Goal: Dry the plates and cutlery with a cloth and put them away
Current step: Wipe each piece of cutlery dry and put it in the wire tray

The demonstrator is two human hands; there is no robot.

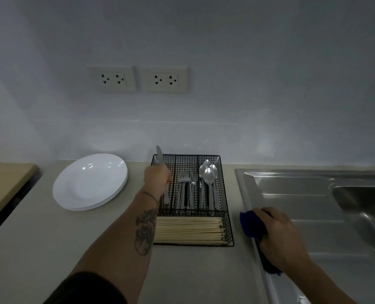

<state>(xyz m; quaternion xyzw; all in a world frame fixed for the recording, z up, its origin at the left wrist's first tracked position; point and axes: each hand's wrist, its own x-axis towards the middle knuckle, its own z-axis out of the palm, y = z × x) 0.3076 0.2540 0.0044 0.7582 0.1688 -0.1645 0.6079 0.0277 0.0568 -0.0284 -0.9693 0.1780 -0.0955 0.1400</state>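
Left hand (156, 175) fingers grip knife (159, 156) over basket (227, 216) (left slot). Right hand (278, 233) clenches cloth (251, 224) right of basket. Risk: blade snags mesh, tips out.

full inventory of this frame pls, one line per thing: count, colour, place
plates: a stack, count unclear, white, counter left of the basket
wire basket: 1, black, counter centre
knife: 1, silver, over the basket's left compartment
forks: several, silver, middle compartment
spoons: several, silver, right compartment
chopsticks: many, pale wood, front compartment
cloth: 1, dark blue, sink's left edge
sink: 1, steel, right
wall sockets: 2 plates, cream, wall
wooden surface: 1, tan, far left
left hand: grips the knife
right hand: holds the cloth
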